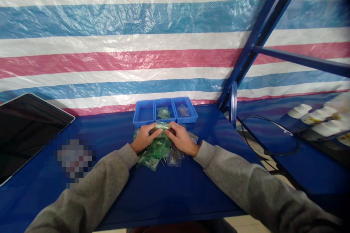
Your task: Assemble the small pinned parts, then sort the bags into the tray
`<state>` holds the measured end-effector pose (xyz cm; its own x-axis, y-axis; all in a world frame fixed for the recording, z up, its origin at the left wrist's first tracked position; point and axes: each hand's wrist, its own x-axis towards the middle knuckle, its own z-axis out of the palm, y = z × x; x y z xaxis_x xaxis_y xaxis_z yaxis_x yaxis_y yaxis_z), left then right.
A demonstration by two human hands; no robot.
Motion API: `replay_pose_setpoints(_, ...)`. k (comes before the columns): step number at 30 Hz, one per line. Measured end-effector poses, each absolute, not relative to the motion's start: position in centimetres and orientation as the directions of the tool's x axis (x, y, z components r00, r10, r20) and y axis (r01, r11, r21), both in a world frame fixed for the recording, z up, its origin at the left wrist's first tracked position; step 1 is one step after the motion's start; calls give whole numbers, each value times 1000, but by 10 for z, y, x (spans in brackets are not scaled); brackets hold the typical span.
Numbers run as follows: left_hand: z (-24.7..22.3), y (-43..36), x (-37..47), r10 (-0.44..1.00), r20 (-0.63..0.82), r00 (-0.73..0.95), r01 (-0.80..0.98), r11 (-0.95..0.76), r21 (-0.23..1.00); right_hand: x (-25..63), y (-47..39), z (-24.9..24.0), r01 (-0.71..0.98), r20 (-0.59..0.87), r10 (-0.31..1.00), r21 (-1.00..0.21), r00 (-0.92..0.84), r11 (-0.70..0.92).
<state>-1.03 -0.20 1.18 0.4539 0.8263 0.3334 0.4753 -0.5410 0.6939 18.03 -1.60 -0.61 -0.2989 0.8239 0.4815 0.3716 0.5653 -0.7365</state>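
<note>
My left hand (pixel 144 137) and my right hand (pixel 182 138) meet over a pile of small clear and green plastic packets (pixel 158 149). Between their fingertips they hold one small packet (pixel 162 126), its contents too small to tell. Both hands have their fingers closed on its ends. Just beyond them stand three blue bins side by side. The left bin (pixel 144 112) looks empty, the middle bin (pixel 156 113) holds some greenish packets, and the right bin (pixel 193 113) holds a few clear packets.
A dark screen with a white edge (pixel 27 127) lies at the left of the blue table (pixel 175 193). A blurred-out patch is near it. Blue metal posts (pixel 246 54) rise at the right, with a black cable (pixel 269 154) and white containers (pixel 300 110) beyond.
</note>
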Motion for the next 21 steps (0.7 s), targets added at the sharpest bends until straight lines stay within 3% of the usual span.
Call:
replay_pose_setpoints(13, 13, -2, -10, 813, 327, 482, 458, -552, 697, 179, -16, -9, 426, 494, 823, -704, -280, 568)
replay_pose_setpoints(21, 11, -2, -11, 851, 311, 424, 447, -495, 745, 181, -17, -8, 346, 476, 847, -773, -239, 532)
